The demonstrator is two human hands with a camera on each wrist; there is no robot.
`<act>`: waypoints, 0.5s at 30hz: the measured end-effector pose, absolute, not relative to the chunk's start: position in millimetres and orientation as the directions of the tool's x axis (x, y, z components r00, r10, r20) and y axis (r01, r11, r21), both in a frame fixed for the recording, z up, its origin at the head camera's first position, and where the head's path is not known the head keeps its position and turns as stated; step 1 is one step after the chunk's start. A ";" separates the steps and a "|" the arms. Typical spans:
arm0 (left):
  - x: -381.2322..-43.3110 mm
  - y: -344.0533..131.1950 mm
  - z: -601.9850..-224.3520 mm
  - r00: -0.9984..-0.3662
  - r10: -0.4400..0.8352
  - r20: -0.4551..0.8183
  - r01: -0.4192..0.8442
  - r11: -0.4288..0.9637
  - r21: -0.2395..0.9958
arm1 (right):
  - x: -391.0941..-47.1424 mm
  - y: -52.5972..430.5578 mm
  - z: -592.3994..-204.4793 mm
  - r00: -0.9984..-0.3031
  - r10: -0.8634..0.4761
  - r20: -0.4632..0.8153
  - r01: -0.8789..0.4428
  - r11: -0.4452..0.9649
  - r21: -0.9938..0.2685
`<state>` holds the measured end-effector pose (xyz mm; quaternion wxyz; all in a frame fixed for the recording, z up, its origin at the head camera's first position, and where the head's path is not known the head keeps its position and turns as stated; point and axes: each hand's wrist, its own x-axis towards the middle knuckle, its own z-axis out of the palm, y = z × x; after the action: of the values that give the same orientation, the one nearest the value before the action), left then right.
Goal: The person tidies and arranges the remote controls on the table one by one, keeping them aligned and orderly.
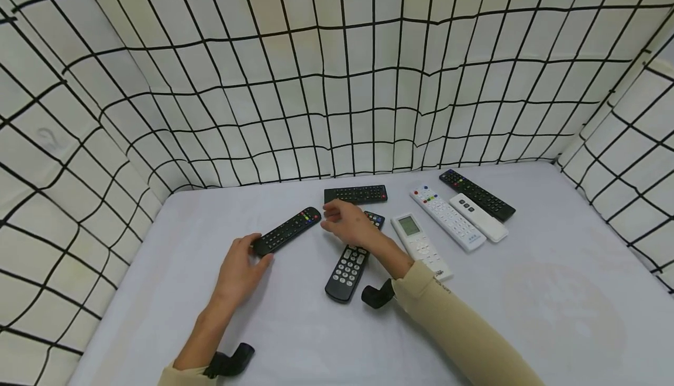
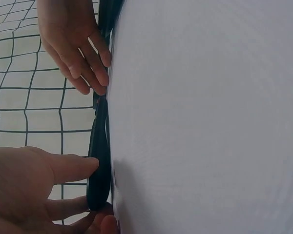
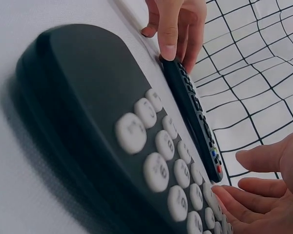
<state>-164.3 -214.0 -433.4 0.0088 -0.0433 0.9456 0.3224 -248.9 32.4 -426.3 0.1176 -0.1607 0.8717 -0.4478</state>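
At the left of the head view, my left hand grips the near end of a black remote control with coloured buttons, its thumb along one side and fingers along the other. The remote lies slanted, with its coloured buttons at the far right end. Just beyond that end is my right hand, fingers relaxed and holding nothing. In the right wrist view a narrow gap shows between the right hand and the remote's tip. Below the right forearm lies a dark remote with round white buttons, partly hidden by that hand.
Another black remote lies behind the right hand. To the right are a white remote with a screen, a long white remote, a small white remote and a black remote. Black netting encloses the white table.
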 end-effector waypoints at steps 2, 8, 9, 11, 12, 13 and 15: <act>-164.7 -213.5 -433.4 -0.997 -0.075 -0.035 -0.081 0.789 0.609 | -249.5 31.5 -426.1 -0.918 -0.392 -0.061 -0.175 0.539 -0.824; -164.7 -213.2 -432.5 -0.997 -0.078 -0.020 -0.074 0.795 0.602 | -250.0 29.3 -425.3 -0.913 -0.401 -0.069 -0.174 0.539 -0.824; -164.6 -213.1 -432.5 -0.997 -0.078 -0.015 -0.071 0.797 0.600 | -249.7 29.0 -425.1 -0.914 -0.400 -0.071 -0.173 0.540 -0.823; -164.6 -213.7 -433.0 -0.997 -0.077 -0.015 -0.071 0.797 0.600 | -249.4 28.4 -425.2 -0.914 -0.400 -0.073 -0.170 0.539 -0.825; -164.6 -213.9 -433.3 -0.997 -0.078 -0.016 -0.072 0.797 0.600 | -249.1 28.1 -425.1 -0.913 -0.400 -0.074 -0.168 0.537 -0.827; -164.6 -214.2 -433.5 -0.997 -0.080 -0.016 -0.073 0.798 0.599 | -249.2 27.8 -425.2 -0.913 -0.401 -0.076 -0.167 0.536 -0.828; -164.5 -214.6 -434.0 -0.997 -0.082 -0.016 -0.076 0.799 0.596 | -249.5 27.3 -425.6 -0.912 -0.404 -0.076 -0.166 0.532 -0.830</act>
<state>-164.5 -214.6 -434.0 -0.0051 -0.0415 0.9485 0.3139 -249.5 27.3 -425.6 0.1306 -0.1648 0.8654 -0.4548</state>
